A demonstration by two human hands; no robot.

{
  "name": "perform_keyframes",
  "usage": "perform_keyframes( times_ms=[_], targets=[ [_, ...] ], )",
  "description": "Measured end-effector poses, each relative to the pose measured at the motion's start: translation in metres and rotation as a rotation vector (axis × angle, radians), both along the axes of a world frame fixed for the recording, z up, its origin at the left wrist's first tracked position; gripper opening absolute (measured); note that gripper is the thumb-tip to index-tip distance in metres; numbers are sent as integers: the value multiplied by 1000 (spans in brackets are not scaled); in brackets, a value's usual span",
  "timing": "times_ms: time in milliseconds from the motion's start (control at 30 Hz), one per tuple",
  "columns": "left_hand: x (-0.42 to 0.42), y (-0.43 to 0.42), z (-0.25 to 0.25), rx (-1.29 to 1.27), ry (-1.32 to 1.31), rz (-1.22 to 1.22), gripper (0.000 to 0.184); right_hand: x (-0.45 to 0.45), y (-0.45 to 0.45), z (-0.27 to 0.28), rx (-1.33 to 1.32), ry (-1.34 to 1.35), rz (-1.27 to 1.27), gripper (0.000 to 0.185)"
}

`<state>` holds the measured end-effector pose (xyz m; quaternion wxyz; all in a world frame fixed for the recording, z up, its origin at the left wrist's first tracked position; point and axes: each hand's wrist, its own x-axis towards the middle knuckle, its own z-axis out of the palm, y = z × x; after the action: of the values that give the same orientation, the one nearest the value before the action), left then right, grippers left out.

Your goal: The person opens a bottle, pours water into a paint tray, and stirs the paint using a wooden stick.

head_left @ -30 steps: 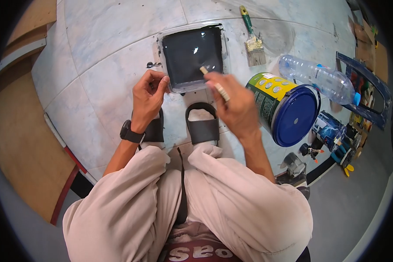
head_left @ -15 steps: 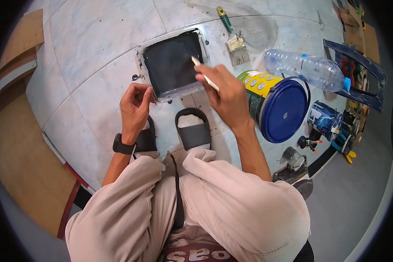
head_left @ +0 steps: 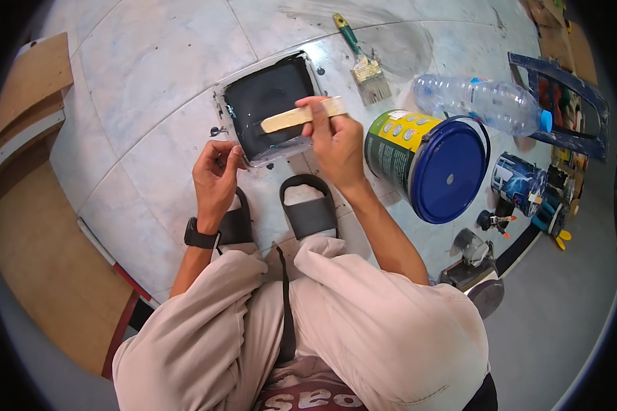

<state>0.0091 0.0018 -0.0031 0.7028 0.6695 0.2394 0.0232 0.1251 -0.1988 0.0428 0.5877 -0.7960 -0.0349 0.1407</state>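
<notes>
A square clear plastic container (head_left: 221, 113) of black paint stands on the tiled floor in front of my feet. My right hand (head_left: 337, 147) is closed around a flat wooden stir stick (head_left: 288, 122), which slants over the black paint (head_left: 260, 92). Whether the stick's tip touches the paint I cannot tell. At the container's near left corner, my left hand (head_left: 216, 171) pinches the rim between thumb and fingers.
A paintbrush (head_left: 365, 65) lies beyond the container. On the right are a lidded paint bucket (head_left: 397, 147), a plastic bottle (head_left: 480, 103), a blue can (head_left: 517, 181) and a dark blue frame (head_left: 569, 96). A wooden panel (head_left: 48, 253) lines the left side.
My right hand has shifted left and nearer to me. The stir stick has turned from steep to nearly level, its broad face showing, with its end now pointing left.
</notes>
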Motion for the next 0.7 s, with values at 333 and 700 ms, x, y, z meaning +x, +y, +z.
perform_keyframes(
  times_ms=[333, 700],
  targets=[
    [0, 1, 4, 3, 42, -24, 8, 15, -34, 16, 375, 161, -347, 50],
    [-1, -1, 6, 18, 40, 1, 7, -8, -49, 102, 100, -546, -333, 62]
  ],
)
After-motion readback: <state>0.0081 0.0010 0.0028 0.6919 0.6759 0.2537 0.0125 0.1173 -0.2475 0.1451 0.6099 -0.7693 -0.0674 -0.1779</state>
